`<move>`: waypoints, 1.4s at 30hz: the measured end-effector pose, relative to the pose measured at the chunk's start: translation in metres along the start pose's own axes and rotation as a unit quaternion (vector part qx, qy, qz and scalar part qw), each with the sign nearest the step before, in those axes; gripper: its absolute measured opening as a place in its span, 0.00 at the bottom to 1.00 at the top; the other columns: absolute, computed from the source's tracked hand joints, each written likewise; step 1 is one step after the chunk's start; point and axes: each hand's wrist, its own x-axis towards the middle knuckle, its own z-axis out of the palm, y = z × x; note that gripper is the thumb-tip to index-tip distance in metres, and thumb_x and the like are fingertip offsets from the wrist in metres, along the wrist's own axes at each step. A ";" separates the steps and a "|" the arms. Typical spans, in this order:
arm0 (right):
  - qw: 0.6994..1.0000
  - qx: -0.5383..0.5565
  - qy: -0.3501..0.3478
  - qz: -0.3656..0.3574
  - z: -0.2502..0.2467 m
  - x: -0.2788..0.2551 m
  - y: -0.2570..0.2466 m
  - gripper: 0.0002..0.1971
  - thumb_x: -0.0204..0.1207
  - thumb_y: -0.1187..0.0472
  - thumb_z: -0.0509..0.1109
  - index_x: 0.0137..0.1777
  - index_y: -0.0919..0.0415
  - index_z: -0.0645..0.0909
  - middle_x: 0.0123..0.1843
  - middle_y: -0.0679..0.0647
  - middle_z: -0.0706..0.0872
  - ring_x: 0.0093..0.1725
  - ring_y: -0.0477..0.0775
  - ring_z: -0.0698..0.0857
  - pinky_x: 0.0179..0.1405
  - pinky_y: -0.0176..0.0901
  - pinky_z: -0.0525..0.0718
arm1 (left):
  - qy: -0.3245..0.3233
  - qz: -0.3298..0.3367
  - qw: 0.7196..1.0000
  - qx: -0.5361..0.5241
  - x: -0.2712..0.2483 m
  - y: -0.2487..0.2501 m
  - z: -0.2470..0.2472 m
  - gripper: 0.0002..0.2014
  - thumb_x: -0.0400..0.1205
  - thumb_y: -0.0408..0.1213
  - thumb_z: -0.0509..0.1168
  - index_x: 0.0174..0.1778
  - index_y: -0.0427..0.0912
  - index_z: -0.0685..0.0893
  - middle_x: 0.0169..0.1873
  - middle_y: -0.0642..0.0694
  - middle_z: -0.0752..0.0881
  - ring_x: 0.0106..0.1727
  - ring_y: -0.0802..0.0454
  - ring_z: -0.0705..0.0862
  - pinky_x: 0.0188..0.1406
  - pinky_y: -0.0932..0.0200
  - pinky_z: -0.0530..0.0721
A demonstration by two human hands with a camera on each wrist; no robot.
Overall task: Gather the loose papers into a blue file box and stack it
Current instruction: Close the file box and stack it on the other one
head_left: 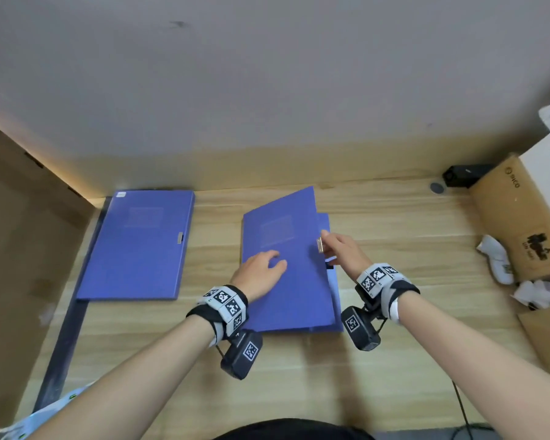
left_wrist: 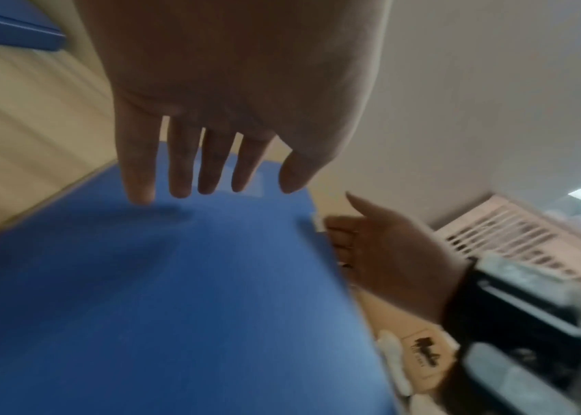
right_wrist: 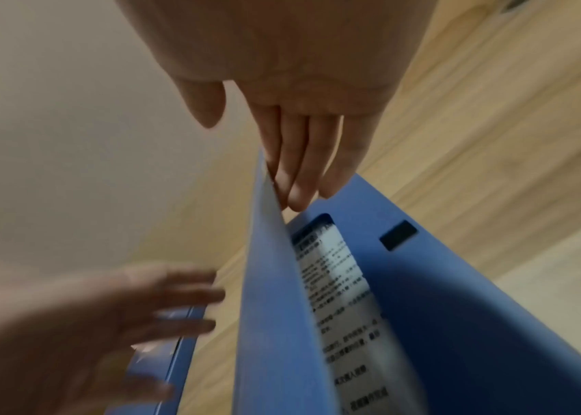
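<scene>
A blue file box (head_left: 283,287) lies in the middle of the wooden table (head_left: 394,249), its lid (right_wrist: 271,280) raised a little along the right edge. Printed papers (right_wrist: 335,266) show inside it. My left hand (head_left: 275,260) rests flat on the lid, fingers straight (left_wrist: 175,182). My right hand (head_left: 326,238) is at the lid's right edge by the metal clasp (head_left: 320,245). Its straight fingers (right_wrist: 299,182) lie against the lid's underside and the thumb stands apart. A second blue file box (head_left: 140,246) lies closed to the left.
A cardboard box (head_left: 515,217) stands at the right, with crumpled white paper (head_left: 496,258) beside it. A black device (head_left: 464,175) sits at the back right by the wall. A cardboard panel (head_left: 19,233) and a dark strip (head_left: 67,328) border the table's left side.
</scene>
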 end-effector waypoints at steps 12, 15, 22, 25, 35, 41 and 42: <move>0.970 -0.161 0.132 0.122 0.002 0.039 0.084 0.06 0.73 0.57 0.74 0.38 0.57 0.81 0.37 0.54 0.84 0.38 0.56 0.81 0.41 0.44 0.77 | 0.026 -0.159 0.986 -0.050 0.044 -0.091 0.037 0.24 0.71 0.41 0.68 0.65 0.41 0.78 0.63 0.43 0.86 0.61 0.40 0.86 0.61 0.44 0.85; 0.957 -0.205 0.141 0.151 0.003 0.041 0.093 0.10 0.74 0.58 0.73 0.45 0.66 0.85 0.40 0.60 0.87 0.45 0.62 0.86 0.45 0.45 0.78 | 0.040 -0.168 0.983 -0.066 0.051 -0.097 0.047 0.24 0.66 0.42 0.66 0.59 0.43 0.81 0.57 0.43 0.88 0.55 0.41 0.88 0.55 0.44 0.87; 0.943 -0.253 0.165 0.142 0.010 0.046 0.100 0.07 0.75 0.56 0.72 0.44 0.61 0.82 0.47 0.61 0.89 0.52 0.65 0.86 0.47 0.43 0.76 | 0.051 -0.167 0.984 -0.041 0.056 -0.094 0.048 0.24 0.69 0.46 0.73 0.60 0.42 0.80 0.58 0.42 0.86 0.58 0.39 0.85 0.58 0.45 0.85; 0.940 -0.264 0.170 0.132 0.008 0.046 0.102 0.08 0.75 0.56 0.72 0.46 0.61 0.83 0.51 0.61 0.89 0.53 0.64 0.86 0.48 0.44 0.77 | 0.056 -0.166 0.984 -0.035 0.057 -0.093 0.047 0.24 0.73 0.44 0.74 0.63 0.41 0.78 0.60 0.43 0.85 0.59 0.40 0.85 0.54 0.50 0.84; 0.951 -0.161 0.241 0.111 0.015 0.036 0.118 0.17 0.72 0.55 0.77 0.57 0.56 0.75 0.53 0.52 0.84 0.49 0.56 0.85 0.52 0.45 0.78 | 0.073 -0.173 0.982 -0.020 0.058 -0.098 0.054 0.23 0.75 0.45 0.75 0.61 0.42 0.75 0.59 0.43 0.83 0.57 0.39 0.84 0.52 0.50 0.81; 0.950 -0.158 0.228 0.140 0.010 0.043 0.124 0.12 0.72 0.53 0.77 0.51 0.57 0.85 0.42 0.49 0.87 0.46 0.55 0.87 0.52 0.47 0.83 | 0.088 -0.167 0.981 -0.032 0.061 -0.101 0.058 0.22 0.74 0.44 0.76 0.57 0.44 0.74 0.56 0.44 0.83 0.53 0.41 0.84 0.52 0.46 0.84; 0.950 -0.153 0.234 0.141 0.010 0.045 0.123 0.11 0.71 0.53 0.77 0.49 0.57 0.85 0.41 0.49 0.87 0.46 0.56 0.87 0.52 0.48 0.84 | 0.093 -0.164 0.982 -0.031 0.061 -0.100 0.058 0.22 0.73 0.44 0.76 0.57 0.44 0.74 0.56 0.44 0.84 0.53 0.41 0.84 0.52 0.45 0.84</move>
